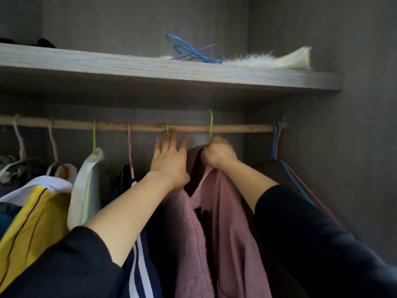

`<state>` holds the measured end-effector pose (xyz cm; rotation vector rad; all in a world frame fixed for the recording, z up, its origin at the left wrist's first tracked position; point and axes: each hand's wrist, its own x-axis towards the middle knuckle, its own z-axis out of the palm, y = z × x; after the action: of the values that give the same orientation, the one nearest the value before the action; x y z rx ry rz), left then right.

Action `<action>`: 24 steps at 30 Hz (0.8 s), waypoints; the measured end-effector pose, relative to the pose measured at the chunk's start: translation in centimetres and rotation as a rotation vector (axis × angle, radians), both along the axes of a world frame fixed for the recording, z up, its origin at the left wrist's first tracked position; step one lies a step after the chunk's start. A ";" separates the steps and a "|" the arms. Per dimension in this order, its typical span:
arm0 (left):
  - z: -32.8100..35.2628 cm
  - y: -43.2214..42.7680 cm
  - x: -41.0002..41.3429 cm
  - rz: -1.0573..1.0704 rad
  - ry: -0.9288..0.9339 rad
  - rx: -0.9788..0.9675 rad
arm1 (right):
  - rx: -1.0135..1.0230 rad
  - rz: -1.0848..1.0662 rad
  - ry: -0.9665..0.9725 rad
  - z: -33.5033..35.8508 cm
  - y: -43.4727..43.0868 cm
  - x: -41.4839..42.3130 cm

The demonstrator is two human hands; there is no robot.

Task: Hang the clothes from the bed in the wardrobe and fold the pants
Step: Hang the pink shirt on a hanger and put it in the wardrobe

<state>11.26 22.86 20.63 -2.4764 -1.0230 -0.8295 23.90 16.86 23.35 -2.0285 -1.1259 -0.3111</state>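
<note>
Rod (236, 127): wooden, runs level across the wardrobe, just under the shelf (150, 67).
Right grip (217, 153): just below rod, right of its middle. Fingers curled tight round the neck of the green hanger (211, 125), with the pink shirt's collar bunched in the same fist.
Green hanger: hook arcs up over rod, its top clear above the wood. Cannot tell whether the hook touches rod.
Pink shirt (227, 211): hangs straight down below rod from right grip, collar touching the fist, buttoned front towards camera.
Left grip (169, 160): just below rod, beside right grip on its left. Fingers straight and spread, holding nothing. Fingertips reach rod at the hook of a second green hanger (166, 127).
Left stretch of rod: navy striped garment (139, 265), white garment (88, 186) on a green hook, yellow-and-white garment (32, 211), all hanging below rod.
Right end of rod: blue and pink hangers (276, 143), hooked side by side next to the side wall, no clothes visible on them.
Above rod: shelf carries loose blue hangers (189, 50) and a white furry piece (268, 61).
Sleeves: dark, pushed up both forearms.
</note>
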 end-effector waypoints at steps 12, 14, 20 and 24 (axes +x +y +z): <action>0.7 0.5 1.8 0.015 -0.018 0.206 | -0.042 0.113 0.065 -2.4 0.3 2.5; 1.0 0.6 2.4 -0.022 -0.028 0.239 | 0.011 0.122 0.090 -1.9 -1.2 3.4; 2.0 1.0 4.5 -0.164 -0.063 0.233 | -0.107 -0.345 -0.408 -0.4 -7.2 7.1; 1.9 0.9 5.2 -0.213 -0.146 0.222 | -0.360 -0.550 -0.567 -0.7 -9.5 9.1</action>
<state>16.45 23.76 22.58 -2.3880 -0.6746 -1.1385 33.00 7.38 22.61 -2.6522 -0.9615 -1.0802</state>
